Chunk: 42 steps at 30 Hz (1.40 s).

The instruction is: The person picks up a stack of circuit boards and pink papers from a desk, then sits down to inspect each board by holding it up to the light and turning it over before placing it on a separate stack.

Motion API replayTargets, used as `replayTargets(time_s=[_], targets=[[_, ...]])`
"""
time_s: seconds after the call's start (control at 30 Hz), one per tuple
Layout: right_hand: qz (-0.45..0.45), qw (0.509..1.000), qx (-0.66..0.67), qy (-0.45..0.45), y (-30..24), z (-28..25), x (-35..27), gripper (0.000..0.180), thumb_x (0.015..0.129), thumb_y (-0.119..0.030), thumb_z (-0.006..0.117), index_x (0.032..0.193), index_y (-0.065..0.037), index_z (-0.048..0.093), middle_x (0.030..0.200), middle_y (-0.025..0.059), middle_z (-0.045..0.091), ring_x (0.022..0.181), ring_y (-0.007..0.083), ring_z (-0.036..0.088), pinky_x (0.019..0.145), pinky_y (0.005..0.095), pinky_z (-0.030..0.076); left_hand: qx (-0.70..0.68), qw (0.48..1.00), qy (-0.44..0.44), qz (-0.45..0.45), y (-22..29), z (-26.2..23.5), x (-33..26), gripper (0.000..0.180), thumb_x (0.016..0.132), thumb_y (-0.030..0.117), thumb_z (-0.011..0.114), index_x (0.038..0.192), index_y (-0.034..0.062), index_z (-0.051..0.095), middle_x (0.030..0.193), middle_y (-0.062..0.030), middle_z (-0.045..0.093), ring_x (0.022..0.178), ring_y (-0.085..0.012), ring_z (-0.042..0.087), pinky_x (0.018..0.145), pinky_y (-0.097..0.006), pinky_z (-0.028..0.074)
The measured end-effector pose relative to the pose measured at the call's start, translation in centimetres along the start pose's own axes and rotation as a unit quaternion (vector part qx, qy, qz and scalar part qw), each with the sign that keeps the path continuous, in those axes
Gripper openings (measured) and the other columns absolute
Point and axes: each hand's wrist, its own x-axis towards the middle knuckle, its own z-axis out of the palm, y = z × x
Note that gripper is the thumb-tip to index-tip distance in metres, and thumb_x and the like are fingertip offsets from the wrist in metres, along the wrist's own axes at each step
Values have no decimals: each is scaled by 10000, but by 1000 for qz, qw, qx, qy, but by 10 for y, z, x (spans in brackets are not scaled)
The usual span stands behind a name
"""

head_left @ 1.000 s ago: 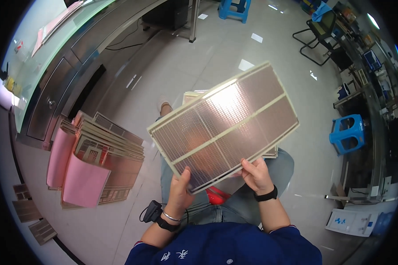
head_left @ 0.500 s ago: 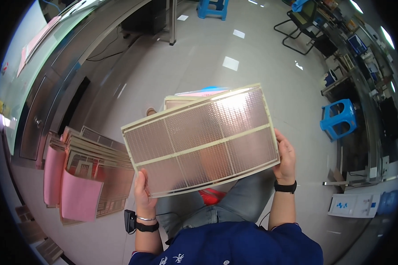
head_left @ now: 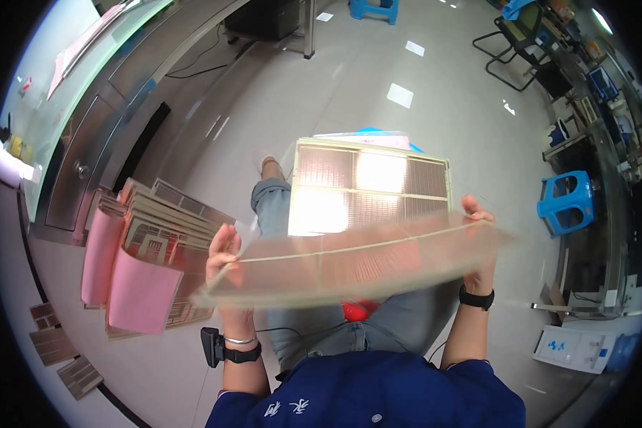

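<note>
Fingers of left hand (head_left: 223,251) and right hand (head_left: 478,217) clasp opposite ends of the blurred mesh filter panel (head_left: 349,260).

Fine translucent mesh filter panel (head_left: 349,260), cream plastic frame; glossy tiled floor (head_left: 349,93); matt pink sheets (head_left: 139,296); blue plastic stool (head_left: 565,203).
</note>
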Motion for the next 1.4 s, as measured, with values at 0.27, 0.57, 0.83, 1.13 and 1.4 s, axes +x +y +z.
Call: replayTargets(time_s=[0.27, 0.57, 0.83, 1.13, 1.4], targets=[[71, 990, 28, 120, 11, 3, -5, 148, 887, -80, 512, 1027, -77, 561, 975, 70, 607, 817, 162, 624, 686, 263, 572, -106, 976, 30, -186, -5, -12, -12, 182, 852, 13, 552, 1011, 94, 517, 1185, -139, 529, 1047, -218, 551, 867, -328, 508], [51, 996, 33, 62, 20, -10, -5, 219, 895, -52, 500, 1107, -60, 553, 1030, 91, 602, 910, 148, 590, 800, 266, 511, -218, 943, 57, -246, -6, -16, -7, 221, 967, 186, 353, 1118, 119, 500, 1146, -52, 563, 1068, -172, 532, 915, -335, 463], [25, 998, 56, 3, 17, -6, -5, 271, 899, -48, 492, 1167, -51, 531, 1097, 101, 583, 965, 146, 572, 828, 267, 490, -241, 942, 65, -224, -15, -20, -12, 240, 941, 166, 434, 1171, 106, 470, 1232, -60, 510, 1141, -203, 478, 973, -358, 402], [165, 985, -40, -7, 19, -11, -4, 351, 944, -141, 419, 1245, 40, 429, 1117, 116, 568, 989, 144, 560, 843, 256, 458, -123, 969, 80, -197, 7, 10, 2, 399, 944, 237, 438, 1308, 92, 361, 1244, -65, 480, 1132, -163, 466, 971, -310, 379], [115, 992, -28, 39, 22, -15, 1, 342, 940, -146, 442, 1234, 28, 428, 1071, 97, 583, 925, 135, 579, 812, 243, 465, -100, 971, 41, -213, 12, 2, 1, 248, 948, 243, 446, 1082, 37, 476, 1033, -48, 567, 917, -91, 540, 794, -233, 447]])
